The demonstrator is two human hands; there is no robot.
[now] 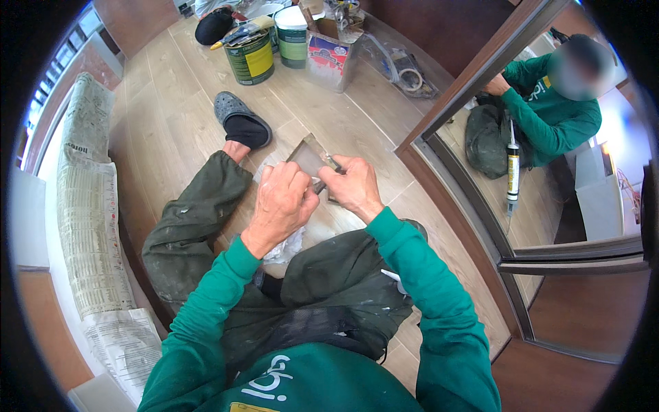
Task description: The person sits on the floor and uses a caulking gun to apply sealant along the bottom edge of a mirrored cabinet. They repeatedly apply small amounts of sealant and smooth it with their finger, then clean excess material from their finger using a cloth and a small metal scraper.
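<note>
My left hand [283, 206] and my right hand [353, 187] meet above the floor between my bent legs. Both sets of fingers are closed. Between them shows a small dark piece [318, 186], too covered by the fingers to name. A dark end [334, 165] sticks out above my right thumb. Just beyond the hands is a flat greyish tray-like piece [307, 155] with a raised edge; whether a hand touches it is unclear. Below my left hand lies crumpled white plastic or paper [287, 248].
A mirrored door [549, 199] stands close on the right, a sealant cartridge [513, 172] showing against it. Ahead are a green and yellow can [250, 62] with brushes, a white-lidded bucket [292, 38] and an open box [332, 63]. Newspaper [89, 220] covers a ledge at left.
</note>
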